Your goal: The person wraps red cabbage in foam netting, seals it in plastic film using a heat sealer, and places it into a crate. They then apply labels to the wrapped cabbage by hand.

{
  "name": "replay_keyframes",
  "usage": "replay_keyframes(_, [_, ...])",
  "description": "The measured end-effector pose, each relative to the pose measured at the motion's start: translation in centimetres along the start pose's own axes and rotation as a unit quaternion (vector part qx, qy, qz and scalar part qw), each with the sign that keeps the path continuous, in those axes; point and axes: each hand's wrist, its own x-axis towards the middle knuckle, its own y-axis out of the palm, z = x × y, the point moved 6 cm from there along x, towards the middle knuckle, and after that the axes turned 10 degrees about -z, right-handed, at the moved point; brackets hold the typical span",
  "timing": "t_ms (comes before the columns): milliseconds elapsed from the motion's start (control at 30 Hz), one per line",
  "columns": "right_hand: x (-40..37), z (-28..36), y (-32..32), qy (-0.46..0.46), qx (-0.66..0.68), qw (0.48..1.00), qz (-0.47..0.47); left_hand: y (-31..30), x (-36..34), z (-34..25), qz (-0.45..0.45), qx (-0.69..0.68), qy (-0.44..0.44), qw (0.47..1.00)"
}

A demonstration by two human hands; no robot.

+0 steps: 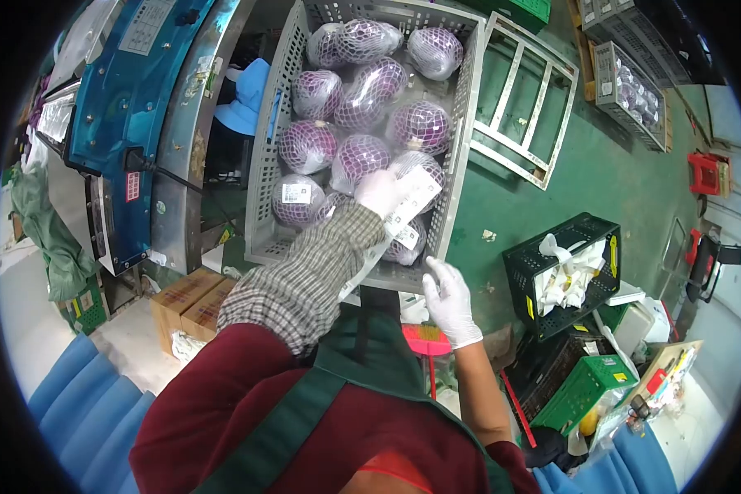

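Both gloved hands work at a grey crate (263, 165) of purple cabbages (309, 146) wrapped in net.
Far left stands a blue machine (123, 107), with cardboard boxes (189, 300) on the floor below it. Just beside them sits the crate, with the cabbages packed closely inside it. The left hand (379, 191), on a plaid-sleeved arm, reaches in over the nearest cabbages, its fingers closed on a strip of white labels (420, 193) that trails back along the sleeve. The right hand (449, 300) hangs at the crate's near right corner, fingers loosely spread and holding nothing; I cannot tell whether it touches the rim. Further right, a white frame (519, 107) lies on the green floor, and a black basket (564, 239) of white bits stands above a green basket (589, 383).
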Motion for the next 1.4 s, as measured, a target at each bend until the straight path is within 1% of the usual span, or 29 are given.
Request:
replay_keyframes(67, [2.5,1.7,-1.1,-0.075,-0.001,0.995,-0.060,-0.2,-2.8,0.5,-0.001,-0.010,0.032,0.999])
replay_keyframes(100, [4.2,2.5,-1.0,-0.113,-0.026,0.991,-0.067,-1.0,-4.7,0.8,0.025,-0.099,0.025,0.994])
replay_keyframes(133, [6.0,3.2,-0.5,-0.152,-0.043,0.984,-0.080,0.0,-5.4,3.4,0.027,-0.200,0.037,0.979])
replay_keyframes(167, [7.9,3.8,0.3,-0.171,-0.068,0.980,-0.082,-2.5,-7.4,2.8,0.027,-0.231,0.041,0.972])
replay_keyframes(200, [9.5,3.6,1.7,-0.191,-0.090,0.974,-0.085,-3.3,-8.5,4.3,0.021,-0.258,-0.003,0.966])
replay_keyframes(267, [12.0,2.2,5.2,-0.191,-0.183,0.964,-0.038,-4.9,-10.1,6.4,0.049,-0.338,-0.109,0.933])
replay_keyframes(333, [12.1,0.9,7.5,-0.174,-0.258,0.950,-0.029,-7.5,-9.3,7.1,-0.014,-0.280,0.032,0.959])
replay_keyframes(367, [12.0,0.8,7.6,-0.168,-0.246,0.954,-0.029,-8.7,-9.0,7.1,-0.044,-0.247,0.103,0.962])
replay_keyframes(400, [11.8,1.1,7.2,-0.166,-0.232,0.958,-0.026,-9.5,-9.0,6.6,-0.022,-0.342,-0.023,0.939])
replay_keyframes(467, [11.5,1.2,6.4,-0.177,-0.191,0.964,-0.051,-10.7,-8.5,4.4,0.035,-0.397,-0.033,0.917])
replay_keyframes(533, [10.9,6.4,3.5,-0.182,-0.026,0.981,-0.055,-10.8,-8.5,2.6,0.063,-0.448,-0.019,0.892])
replay_keyframes(567, [10.8,7.0,4.1,-0.145,0.117,0.982,-0.011,-10.5,-8.8,2.2,0.078,-0.473,-0.017,0.877])
replay_keyframes(600, [10.1,7.9,4.9,0.006,0.335,0.939,0.075,-10.6,-9.0,2.3,0.071,-0.465,-0.010,0.883])
replay_keyframes(633, [9.8,7.5,5.9,0.068,0.367,0.915,0.151,-10.9,-8.9,2.3,0.063,-0.454,0.001,0.889])
replay_keyframes(667, [9.5,7.5,6.9,0.125,0.397,0.881,0.226,-11.3,-8.6,2.3,0.052,-0.442,0.013,0.895])
replay_keyframes(767, [9.4,8.6,6.6,0.110,0.363,0.911,0.164,-10.8,-8.7,3.6,0.062,-0.393,-0.012,0.917])
replay_keyframes(867, [9.2,7.1,8.0,0.138,0.341,0.916,0.158,-10.1,-9.1,3.1,0.060,-0.403,-0.032,0.913])
replay_keyframes(900, [9.1,6.9,8.4,0.155,0.345,0.912,0.160,-10.0,-9.0,2.8,0.033,-0.465,-0.032,0.884])
replay_keyframes(1000, [8.5,6.5,8.6,0.222,0.320,0.902,0.184,-9.3,-8.6,3.3,0.062,-0.434,-0.047,0.898])
replay_keyframes(1033, [8.7,6.0,8.6,0.200,0.306,0.912,0.186,-9.2,-8.0,3.7,0.005,-0.426,-0.061,0.903])
replay_keyframes(1133, [10.2,4.3,6.7,0.146,0.359,0.922,0.014,-9.8,-4.1,3.7,-0.110,-0.311,-0.066,0.942])
replay_keyframes(1167, [10.6,3.1,6.1,0.146,0.320,0.936,0.002,-9.1,-2.2,4.3,-0.119,-0.297,-0.084,0.944])
replay_keyframes(1200, [10.9,2.5,5.8,0.145,0.337,0.930,0.006,-8.1,-0.1,5.0,-0.128,-0.283,-0.103,0.945])
replay_keyframes(1233, [11.2,2.5,5.3,0.138,0.319,0.937,0.015,-7.6,1.5,5.2,-0.143,-0.196,-0.101,0.965])
replay_keyframes(1267, [11.4,2.8,4.9,0.133,0.302,0.944,0.023,-7.0,2.1,6.0,-0.129,-0.129,-0.102,0.978])
replay_keyframes(1333, [12.0,3.7,4.3,0.060,0.235,0.970,0.014,-6.5,2.5,7.8,-0.105,0.003,-0.108,0.989])
replay_keyframes(1367, [12.3,4.3,4.3,0.022,0.204,0.979,0.010,-6.7,0.8,7.9,-0.120,0.039,-0.055,0.990])
replay_keyframes(1400, [12.8,5.1,4.6,-0.054,0.132,0.990,-0.004,-7.2,-1.6,7.9,-0.058,-0.091,-0.098,0.989])
